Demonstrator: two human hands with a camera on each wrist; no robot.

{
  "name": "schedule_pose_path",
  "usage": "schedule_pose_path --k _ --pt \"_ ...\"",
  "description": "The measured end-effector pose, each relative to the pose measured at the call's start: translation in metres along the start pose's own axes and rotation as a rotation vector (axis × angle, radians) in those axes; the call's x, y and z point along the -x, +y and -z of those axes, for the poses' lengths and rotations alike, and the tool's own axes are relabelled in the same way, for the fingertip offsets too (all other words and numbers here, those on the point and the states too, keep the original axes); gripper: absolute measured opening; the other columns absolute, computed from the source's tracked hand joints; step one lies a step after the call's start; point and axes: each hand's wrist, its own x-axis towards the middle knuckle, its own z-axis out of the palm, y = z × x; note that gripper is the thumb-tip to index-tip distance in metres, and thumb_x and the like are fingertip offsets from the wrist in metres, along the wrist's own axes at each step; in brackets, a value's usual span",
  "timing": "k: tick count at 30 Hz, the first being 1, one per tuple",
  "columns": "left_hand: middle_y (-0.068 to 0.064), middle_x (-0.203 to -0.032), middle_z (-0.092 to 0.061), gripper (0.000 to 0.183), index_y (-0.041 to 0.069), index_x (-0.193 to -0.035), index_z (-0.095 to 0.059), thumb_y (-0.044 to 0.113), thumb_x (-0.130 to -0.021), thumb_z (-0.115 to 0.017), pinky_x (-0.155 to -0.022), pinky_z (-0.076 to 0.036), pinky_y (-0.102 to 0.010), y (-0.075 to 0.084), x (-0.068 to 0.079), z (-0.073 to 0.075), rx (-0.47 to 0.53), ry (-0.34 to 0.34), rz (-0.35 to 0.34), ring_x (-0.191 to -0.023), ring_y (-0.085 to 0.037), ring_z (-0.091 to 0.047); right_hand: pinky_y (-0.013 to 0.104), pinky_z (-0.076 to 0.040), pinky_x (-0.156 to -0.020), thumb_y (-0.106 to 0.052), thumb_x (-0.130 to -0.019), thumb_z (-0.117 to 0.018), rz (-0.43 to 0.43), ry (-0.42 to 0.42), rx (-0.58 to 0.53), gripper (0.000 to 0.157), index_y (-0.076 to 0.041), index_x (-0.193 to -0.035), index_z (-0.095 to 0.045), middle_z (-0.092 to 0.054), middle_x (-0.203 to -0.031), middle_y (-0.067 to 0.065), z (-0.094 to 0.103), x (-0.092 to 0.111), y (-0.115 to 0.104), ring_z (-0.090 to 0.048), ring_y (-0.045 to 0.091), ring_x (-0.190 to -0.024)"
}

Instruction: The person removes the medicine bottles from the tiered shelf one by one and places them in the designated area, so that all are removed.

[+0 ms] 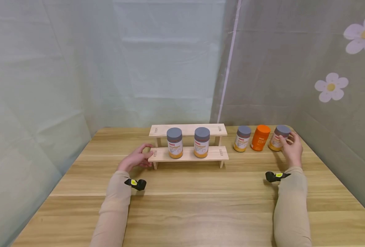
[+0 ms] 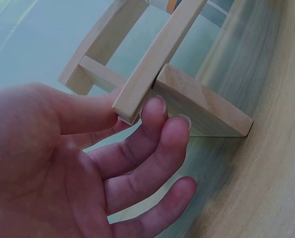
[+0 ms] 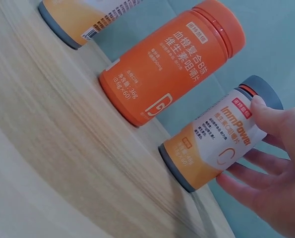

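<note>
My left hand [image 1: 138, 158] pinches the left end of the lower board of a two-step wooden rack [image 1: 186, 155], thumb above and fingers curled beneath, as the left wrist view [image 2: 142, 94] shows. On that lower board stand two grey-lidded supplement bottles, one at left [image 1: 174, 143] and one at right [image 1: 202, 143]. At the table's far right, my right hand [image 1: 293, 150] holds another grey-lidded bottle [image 3: 214, 139] with a white and orange label. Its thumb lies on the front near the lid, and the other fingers go round behind. The bottle is upright at the tabletop.
Left of the held bottle stands an orange bottle [image 1: 260, 138], with one more grey-lidded bottle [image 1: 242, 139] beside it, right of the rack. The upper board [image 1: 186, 129] of the rack lies behind the lower one. A curtain [image 1: 170, 68] hangs behind the wooden table [image 1: 201, 206].
</note>
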Motion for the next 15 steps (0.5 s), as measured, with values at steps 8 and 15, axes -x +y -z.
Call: schedule_pose_path --k 8,15 --pt "0.001 -0.070 -0.062 0.049 0.004 -0.145 -0.024 0.022 -0.104 -0.044 -0.068 -0.054 -0.031 0.002 0.000 0.002 -0.004 -0.001 0.007 -0.063 -0.009 -0.064 0.041 -0.038 -0.111 -0.034 -0.098 -0.052 -0.006 0.055 -0.011 0.062 -0.012 -0.151 -0.029 -0.037 -0.153 0.017 0.003 0.006 -0.013 -0.040 0.033 -0.138" --pt "0.001 -0.071 -0.062 0.048 0.005 -0.145 -0.025 0.022 -0.104 -0.044 -0.070 -0.054 -0.031 0.000 -0.001 0.001 -0.006 0.000 0.011 -0.064 -0.009 -0.063 0.037 -0.036 -0.114 -0.032 -0.097 -0.054 0.006 0.082 -0.012 0.059 -0.016 -0.150 -0.033 -0.038 -0.153 0.014 0.007 0.011 -0.035 -0.040 0.028 -0.141"
